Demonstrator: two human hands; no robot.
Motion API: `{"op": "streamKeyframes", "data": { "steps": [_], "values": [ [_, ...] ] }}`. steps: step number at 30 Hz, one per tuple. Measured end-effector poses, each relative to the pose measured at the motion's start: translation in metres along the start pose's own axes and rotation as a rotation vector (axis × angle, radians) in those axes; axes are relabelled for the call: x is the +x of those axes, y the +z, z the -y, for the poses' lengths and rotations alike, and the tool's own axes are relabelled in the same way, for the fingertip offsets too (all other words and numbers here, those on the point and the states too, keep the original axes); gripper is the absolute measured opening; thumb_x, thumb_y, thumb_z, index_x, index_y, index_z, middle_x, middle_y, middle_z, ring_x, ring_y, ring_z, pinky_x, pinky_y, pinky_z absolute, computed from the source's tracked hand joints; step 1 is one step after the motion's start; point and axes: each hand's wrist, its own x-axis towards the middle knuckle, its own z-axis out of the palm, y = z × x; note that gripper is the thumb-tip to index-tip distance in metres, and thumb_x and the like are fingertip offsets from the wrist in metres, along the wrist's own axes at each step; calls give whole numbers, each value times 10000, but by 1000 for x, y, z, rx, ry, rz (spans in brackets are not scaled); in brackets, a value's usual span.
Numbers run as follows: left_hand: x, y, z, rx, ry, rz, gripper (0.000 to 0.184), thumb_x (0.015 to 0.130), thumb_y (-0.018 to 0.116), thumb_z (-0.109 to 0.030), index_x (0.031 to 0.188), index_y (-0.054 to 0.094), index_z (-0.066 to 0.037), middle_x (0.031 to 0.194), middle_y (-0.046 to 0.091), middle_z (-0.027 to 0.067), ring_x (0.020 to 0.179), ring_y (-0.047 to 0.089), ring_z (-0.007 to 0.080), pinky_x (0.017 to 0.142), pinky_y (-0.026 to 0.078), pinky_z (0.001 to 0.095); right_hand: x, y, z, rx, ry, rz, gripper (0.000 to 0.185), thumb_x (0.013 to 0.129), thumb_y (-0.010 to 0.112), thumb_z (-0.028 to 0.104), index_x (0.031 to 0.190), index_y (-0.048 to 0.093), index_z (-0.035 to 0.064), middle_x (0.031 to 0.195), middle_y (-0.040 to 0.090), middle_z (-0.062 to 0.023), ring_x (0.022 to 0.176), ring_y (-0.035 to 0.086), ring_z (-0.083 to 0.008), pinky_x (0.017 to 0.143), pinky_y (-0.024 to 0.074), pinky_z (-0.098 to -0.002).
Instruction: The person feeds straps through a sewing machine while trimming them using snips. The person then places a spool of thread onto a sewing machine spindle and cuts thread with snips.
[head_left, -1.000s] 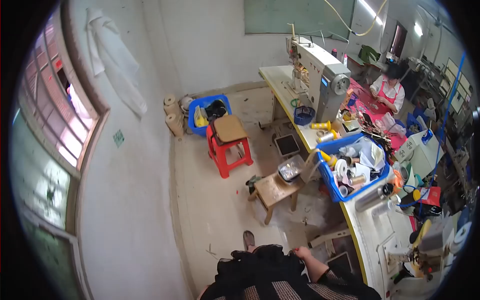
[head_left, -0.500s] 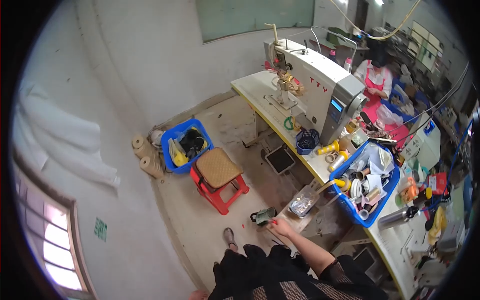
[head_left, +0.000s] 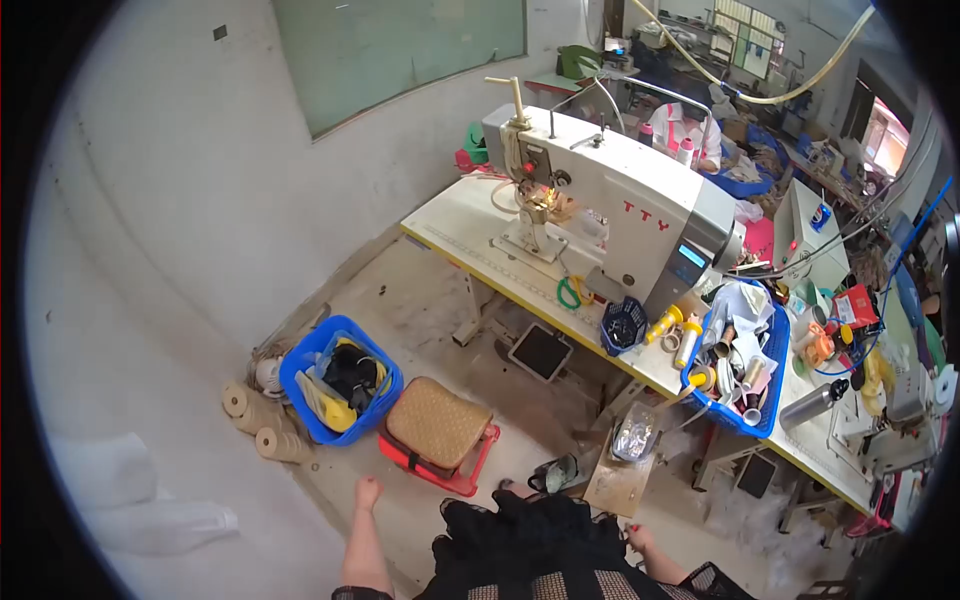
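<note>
My left hand (head_left: 368, 492) hangs low on the left, its fingers curled closed, nearest to the red stool (head_left: 468, 470) with a woven brown seat pad (head_left: 438, 422). On the right, my right hand (head_left: 638, 538) is beside my black ruffled clothing, just below a wooden stool (head_left: 612, 488) that bears a plastic tray (head_left: 634, 432) of small items. Its fingers look bent, with a small red spot at the tips; what they hold, if anything, is too small to tell. Neither hand touches the stools.
Ahead, a white sewing machine (head_left: 640, 190) stands on a long table (head_left: 450, 215) with green scissors (head_left: 569, 292) and yellow spools (head_left: 664, 325). A blue basket (head_left: 775, 390) holds assorted spools. A blue bin (head_left: 340, 380) and thread cones (head_left: 250, 405) are at left. A person (head_left: 690, 135) sits behind.
The view has turned right and come closer to the machine and red stool. My left hand has come into view. My right hand has drawn back from over the wooden stool's edge.
</note>
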Motion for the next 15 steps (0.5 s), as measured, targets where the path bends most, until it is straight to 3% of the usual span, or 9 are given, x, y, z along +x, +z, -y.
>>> {"op": "streamKeyframes", "data": {
  "steps": [1,3,5,7,8,9,11,13,15],
  "values": [
    [11,16,-29,-36,51,42,231,787,514,-173,847,599,33,684,622,128,580,592,163,523,456,310,11,18,-2,-99,19,11,385,803,496,398,828,615,32,647,608,-164,573,601,-255,540,470,-368],
    [41,62,-65,-290,185,263,258,817,486,-210,881,607,9,671,623,103,565,585,143,500,448,303,-3,26,32,-240,-230,102,350,762,514,353,814,615,21,730,608,-207,692,609,-326,641,470,-381],
    [28,75,-126,280,232,456,349,837,497,-268,1077,557,-21,806,638,117,640,611,174,584,486,276,32,48,34,-316,-376,130,350,770,493,347,866,620,35,805,606,-227,773,599,-349,703,458,-387],
    [25,82,-162,454,167,702,386,846,486,-291,1160,517,-67,807,639,87,665,607,167,590,489,272,84,82,29,35,-408,-146,399,784,456,379,937,608,44,905,595,-224,902,565,-335,795,417,-377],
    [36,89,-161,410,243,677,376,838,494,-290,1135,535,-63,786,637,98,658,602,163,594,478,272,154,116,-3,217,-421,-282,426,790,437,395,973,603,48,955,590,-223,967,548,-328,841,396,-372],
    [47,93,-143,372,320,653,366,830,502,-290,1110,553,-60,764,636,110,651,596,158,597,466,272,57,51,93,672,-354,-270,426,802,419,385,974,605,43,973,592,-206,1008,529,-311,886,368,-377],
    [97,111,-73,9,187,617,353,815,512,-287,1082,573,-64,857,641,121,736,609,172,641,477,293,30,2,186,-93,147,-330,374,768,491,361,848,642,29,878,613,-210,884,585,-336,768,452,-394],
    [104,84,-71,321,181,530,379,791,534,-342,1051,592,-72,936,628,139,816,613,206,688,479,336,81,-4,178,-175,91,-409,371,748,528,365,804,647,18,839,615,-209,840,591,-354,717,472,-414],
    [124,90,-42,389,132,514,368,787,527,-346,1021,603,-72,919,629,140,814,612,226,687,477,354,62,-39,199,-164,115,-411,376,751,530,362,798,644,7,836,611,-219,832,591,-360,738,467,-424]
  ]
}}
